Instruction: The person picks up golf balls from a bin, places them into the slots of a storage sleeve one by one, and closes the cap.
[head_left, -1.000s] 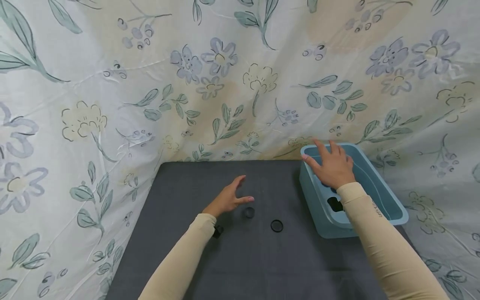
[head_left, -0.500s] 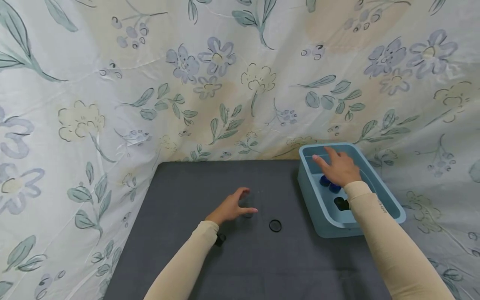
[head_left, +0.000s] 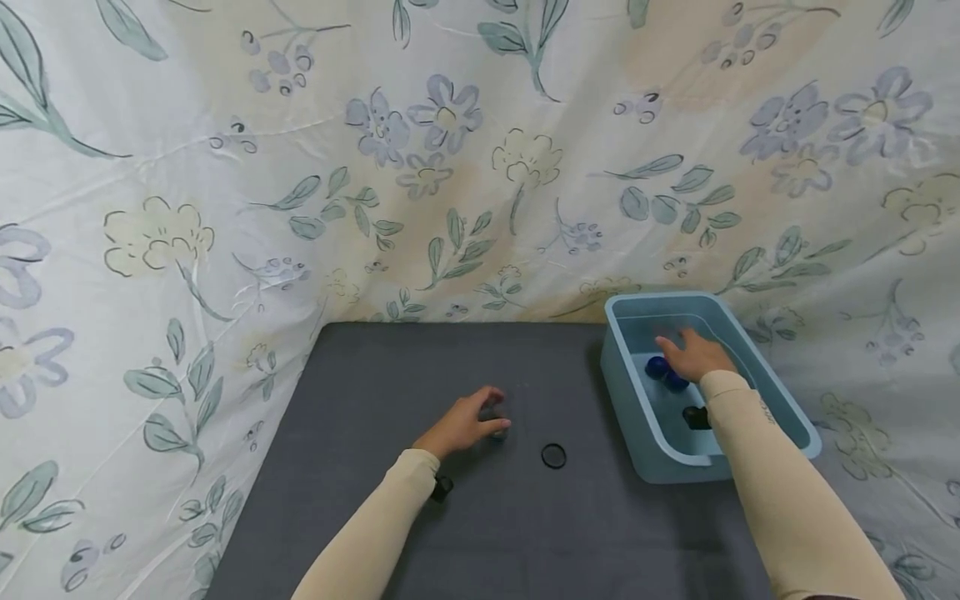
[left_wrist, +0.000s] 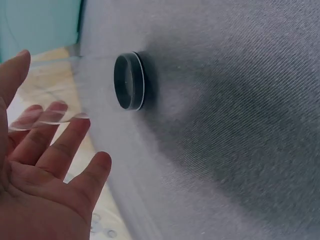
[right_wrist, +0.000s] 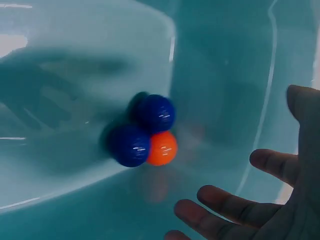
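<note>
A dark grey woven tabletop (head_left: pixel 390 367) spreads beneath the left hand (head_left: pixel 461 425) and around it. To that hand's right, nearer the person, lies a small black ring (head_left: pixel 553 456). Behind both hands rises a pale cloth (head_left: pixel 450 267) with blue flowers and green leaves.

A pale cloth (head_left: pixel 525 117) printed with bluish flowers, yellowish blooms and grey-green leaves hangs like a wall beyond both sets of fingers, with warm beige patches. It wraps round to the left of the left fingers (left_wrist: pixel 67 144) and to the right of the right fingers (right_wrist: pixel 235 206), where the light is dimmer. A dark grey, textured tabletop (head_left: pixel 525 517) spreads beneath the left fingers.
</note>
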